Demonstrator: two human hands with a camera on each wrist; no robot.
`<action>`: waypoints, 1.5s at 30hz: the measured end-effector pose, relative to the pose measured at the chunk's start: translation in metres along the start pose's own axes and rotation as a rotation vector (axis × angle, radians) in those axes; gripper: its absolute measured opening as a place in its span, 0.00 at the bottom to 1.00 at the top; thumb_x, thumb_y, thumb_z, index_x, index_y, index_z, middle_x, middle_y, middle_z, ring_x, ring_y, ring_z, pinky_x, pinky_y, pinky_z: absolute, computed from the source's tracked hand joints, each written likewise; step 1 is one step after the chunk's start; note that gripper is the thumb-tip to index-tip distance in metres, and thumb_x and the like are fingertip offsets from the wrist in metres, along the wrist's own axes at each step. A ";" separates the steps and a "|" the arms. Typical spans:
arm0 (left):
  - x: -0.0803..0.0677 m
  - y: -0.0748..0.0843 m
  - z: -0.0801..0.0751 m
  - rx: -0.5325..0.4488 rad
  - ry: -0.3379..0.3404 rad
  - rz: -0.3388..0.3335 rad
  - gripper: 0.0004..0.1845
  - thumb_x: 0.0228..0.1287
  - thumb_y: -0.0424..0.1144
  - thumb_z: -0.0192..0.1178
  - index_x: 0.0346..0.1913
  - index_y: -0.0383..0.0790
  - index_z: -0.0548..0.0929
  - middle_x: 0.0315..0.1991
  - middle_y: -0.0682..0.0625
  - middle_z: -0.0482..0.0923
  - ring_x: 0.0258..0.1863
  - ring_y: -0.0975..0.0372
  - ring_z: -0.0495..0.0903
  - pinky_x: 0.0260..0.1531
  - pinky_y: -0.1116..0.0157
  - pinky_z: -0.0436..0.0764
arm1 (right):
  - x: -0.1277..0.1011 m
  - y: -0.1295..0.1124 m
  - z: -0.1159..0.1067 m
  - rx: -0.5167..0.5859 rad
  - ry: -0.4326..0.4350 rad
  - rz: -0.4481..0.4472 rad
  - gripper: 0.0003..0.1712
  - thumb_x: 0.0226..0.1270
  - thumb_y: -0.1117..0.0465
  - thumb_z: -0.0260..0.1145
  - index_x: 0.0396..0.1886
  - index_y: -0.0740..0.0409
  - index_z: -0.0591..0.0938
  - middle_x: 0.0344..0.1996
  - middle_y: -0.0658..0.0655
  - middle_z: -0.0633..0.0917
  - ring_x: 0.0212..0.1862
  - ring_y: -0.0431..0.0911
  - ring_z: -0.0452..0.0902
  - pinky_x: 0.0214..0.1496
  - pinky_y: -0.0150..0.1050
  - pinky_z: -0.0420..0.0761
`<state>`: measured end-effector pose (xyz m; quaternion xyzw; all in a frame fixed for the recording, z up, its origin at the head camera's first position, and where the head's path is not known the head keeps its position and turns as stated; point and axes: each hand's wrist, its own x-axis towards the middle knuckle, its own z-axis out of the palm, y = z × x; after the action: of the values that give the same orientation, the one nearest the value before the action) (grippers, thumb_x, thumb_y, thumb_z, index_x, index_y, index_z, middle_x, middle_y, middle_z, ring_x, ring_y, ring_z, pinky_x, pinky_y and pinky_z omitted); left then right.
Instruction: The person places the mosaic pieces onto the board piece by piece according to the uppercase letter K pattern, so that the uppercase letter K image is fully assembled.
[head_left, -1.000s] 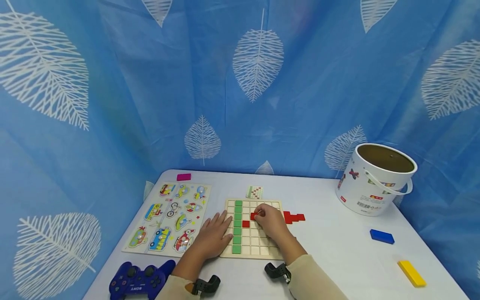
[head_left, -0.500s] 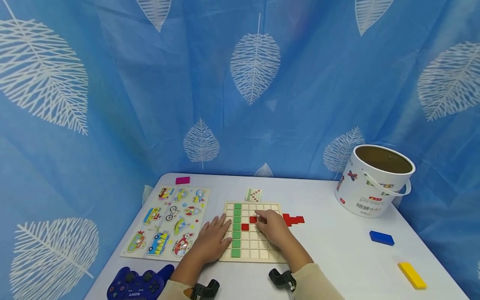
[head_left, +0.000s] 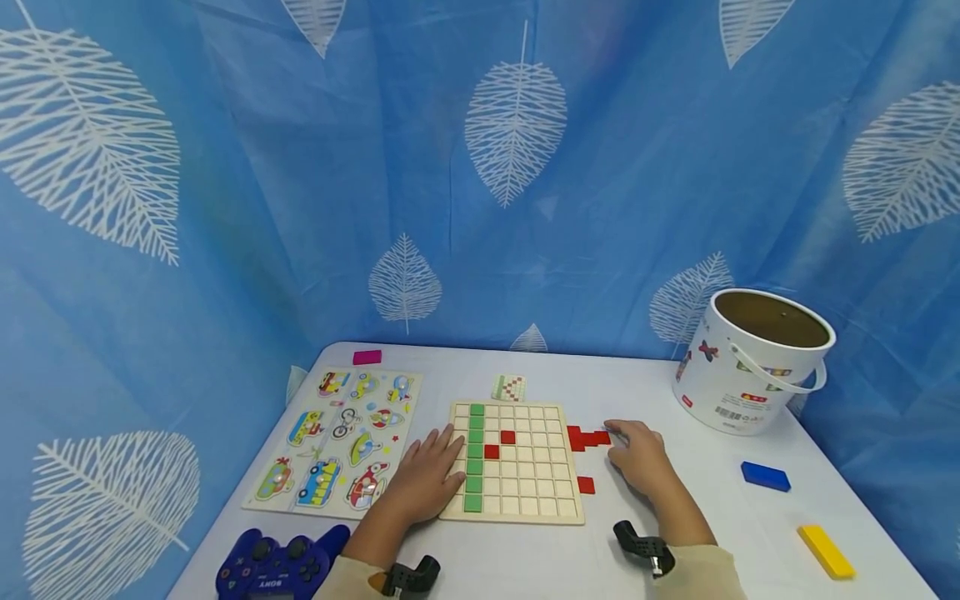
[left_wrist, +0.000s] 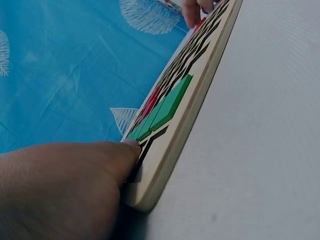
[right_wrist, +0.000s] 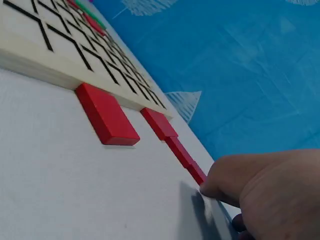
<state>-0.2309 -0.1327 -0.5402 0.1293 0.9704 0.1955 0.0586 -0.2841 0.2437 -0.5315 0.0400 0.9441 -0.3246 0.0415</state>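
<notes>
The wooden grid board (head_left: 528, 504) lies on the table with a column of green tiles (head_left: 476, 451) and two red tiles (head_left: 491, 452) set in its squares. My left hand (head_left: 426, 477) rests flat with fingers spread over the board's left edge; its thumb shows by the green tiles in the left wrist view. My right hand (head_left: 641, 457) is right of the board, index finger and thumb apart, fingertips right at the end of a cluster of red tiles (head_left: 577, 438). A separate red tile (right_wrist: 107, 115) lies against the board's right edge.
A small pattern card (head_left: 509, 387) lies behind the board. Left are a vehicle picture puzzle (head_left: 306, 467), a purple game controller (head_left: 279, 563) and a pink block (head_left: 367, 357). Right are a white bucket (head_left: 738, 383), a blue block (head_left: 765, 476) and a yellow block (head_left: 825, 551).
My right hand has let go of the red tile in the board's grid and moved right to the loose red tiles. My left hand has stayed on the board's edge.
</notes>
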 end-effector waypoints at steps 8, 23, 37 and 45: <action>0.000 -0.001 0.001 -0.003 0.001 -0.013 0.36 0.77 0.56 0.55 0.82 0.50 0.63 0.86 0.48 0.51 0.85 0.48 0.48 0.82 0.41 0.49 | 0.001 0.003 0.006 0.007 0.003 -0.018 0.29 0.68 0.61 0.70 0.69 0.54 0.80 0.71 0.67 0.74 0.69 0.65 0.64 0.68 0.67 0.75; -0.002 0.001 -0.002 -0.009 -0.008 -0.013 0.36 0.77 0.56 0.55 0.82 0.50 0.63 0.86 0.48 0.51 0.85 0.48 0.48 0.82 0.41 0.49 | 0.003 -0.036 0.016 0.251 0.166 0.103 0.22 0.72 0.56 0.69 0.63 0.57 0.82 0.58 0.62 0.81 0.54 0.55 0.77 0.51 0.47 0.88; 0.001 0.002 -0.001 -0.023 -0.007 0.017 0.35 0.78 0.54 0.55 0.82 0.47 0.64 0.85 0.47 0.52 0.85 0.47 0.49 0.82 0.42 0.49 | 0.025 -0.101 0.067 0.069 -0.056 -0.175 0.08 0.67 0.62 0.75 0.44 0.49 0.89 0.49 0.54 0.86 0.55 0.53 0.80 0.59 0.54 0.82; 0.001 -0.001 -0.001 -0.015 -0.004 0.000 0.36 0.78 0.57 0.54 0.82 0.48 0.63 0.86 0.48 0.51 0.85 0.48 0.48 0.82 0.42 0.49 | 0.023 -0.102 0.070 0.048 -0.041 -0.193 0.09 0.69 0.63 0.73 0.45 0.48 0.92 0.48 0.55 0.84 0.53 0.53 0.80 0.57 0.55 0.82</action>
<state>-0.2325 -0.1336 -0.5395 0.1291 0.9688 0.2026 0.0617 -0.3137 0.1217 -0.5263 -0.0566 0.9344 -0.3504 0.0285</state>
